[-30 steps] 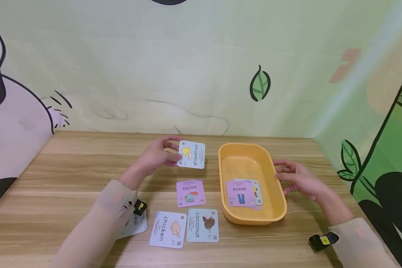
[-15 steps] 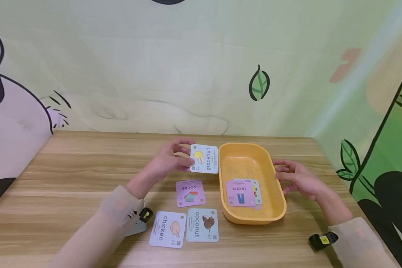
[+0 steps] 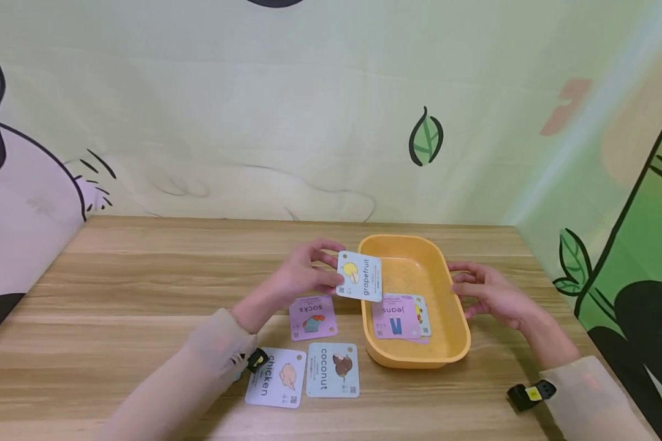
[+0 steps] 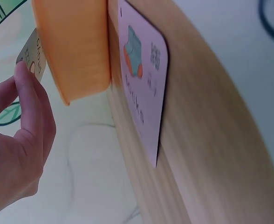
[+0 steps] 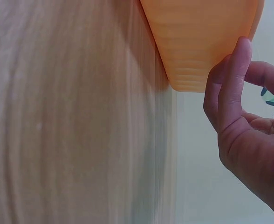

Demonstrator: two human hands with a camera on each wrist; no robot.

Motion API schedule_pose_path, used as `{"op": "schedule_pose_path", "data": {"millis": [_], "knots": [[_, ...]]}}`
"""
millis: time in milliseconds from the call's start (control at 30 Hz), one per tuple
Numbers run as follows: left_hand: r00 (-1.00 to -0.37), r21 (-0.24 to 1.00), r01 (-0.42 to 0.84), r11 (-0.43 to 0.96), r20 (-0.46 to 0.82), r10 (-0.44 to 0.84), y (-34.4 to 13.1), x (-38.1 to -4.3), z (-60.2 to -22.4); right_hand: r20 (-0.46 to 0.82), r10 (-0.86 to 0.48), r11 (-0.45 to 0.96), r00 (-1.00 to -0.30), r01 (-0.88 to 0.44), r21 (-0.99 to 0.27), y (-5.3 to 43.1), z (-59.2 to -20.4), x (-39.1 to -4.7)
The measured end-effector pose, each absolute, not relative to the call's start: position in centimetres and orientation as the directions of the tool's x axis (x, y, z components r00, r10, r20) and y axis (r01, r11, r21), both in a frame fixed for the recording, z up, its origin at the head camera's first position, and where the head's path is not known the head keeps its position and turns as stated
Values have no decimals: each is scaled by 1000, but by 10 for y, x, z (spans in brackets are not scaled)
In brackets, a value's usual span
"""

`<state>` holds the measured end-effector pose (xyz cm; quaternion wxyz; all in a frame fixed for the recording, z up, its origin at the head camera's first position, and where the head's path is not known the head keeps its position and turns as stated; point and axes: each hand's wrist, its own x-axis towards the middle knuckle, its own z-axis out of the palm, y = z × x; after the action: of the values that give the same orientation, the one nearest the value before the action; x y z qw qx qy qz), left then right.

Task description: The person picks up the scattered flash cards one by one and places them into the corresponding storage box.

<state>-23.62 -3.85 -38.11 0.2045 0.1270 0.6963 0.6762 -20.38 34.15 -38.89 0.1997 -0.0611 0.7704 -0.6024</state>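
Note:
My left hand point(image 3: 303, 272) pinches a flashcard point(image 3: 360, 277) reading "grapefruit" by its left edge. In the head view the card overlaps the left rim of a yellow-orange plastic basin point(image 3: 414, 360). The left wrist view shows thumb and fingers on that card point(image 4: 32, 56), beside the basin's wall point(image 4: 74, 46). My right hand point(image 3: 491, 295) rests its fingertips against the outer right side of the basin, close to the rim; the right wrist view shows a fingertip on the wall point(image 5: 197, 46). Inside the basin lies a "jeans" card point(image 3: 394, 321), partly over other cards.
On the wooden table point(image 3: 160, 263) lie a "socks" card point(image 3: 313, 318), a "chicken" card point(image 3: 276, 383) and a "coconut" card point(image 3: 333, 370). Another card beneath my left forearm is nearly hidden. A cartoon-printed backdrop point(image 3: 254, 122) rises behind the table's far edge.
My left hand has carried the grapefruit card to the right and toward me, from the table area to over the basin's left rim. My right hand and the basin have stayed put.

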Motion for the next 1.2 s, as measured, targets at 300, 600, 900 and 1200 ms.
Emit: {"op": "schedule_pose_path", "data": {"millis": [300, 600, 900, 1200], "knots": [[-875, 993, -86, 81, -114, 471, -18, -234, -380, -234, -337, 270, -912, 145, -952, 342, -388, -204], [-875, 983, 7, 183, -82, 478, 5, -231, -376, -238, -336, 270, -912, 148, -951, 342, -388, -204], [-872, 945, 96, 313, -72, 484, 16, -228, -371, -240, -332, 273, -912, 150, -950, 342, -388, -204], [-849, 758, 358, 545, 22, 527, 19, -226, -373, -240, -325, 288, -915, 146, -947, 343, -389, -205]]}}
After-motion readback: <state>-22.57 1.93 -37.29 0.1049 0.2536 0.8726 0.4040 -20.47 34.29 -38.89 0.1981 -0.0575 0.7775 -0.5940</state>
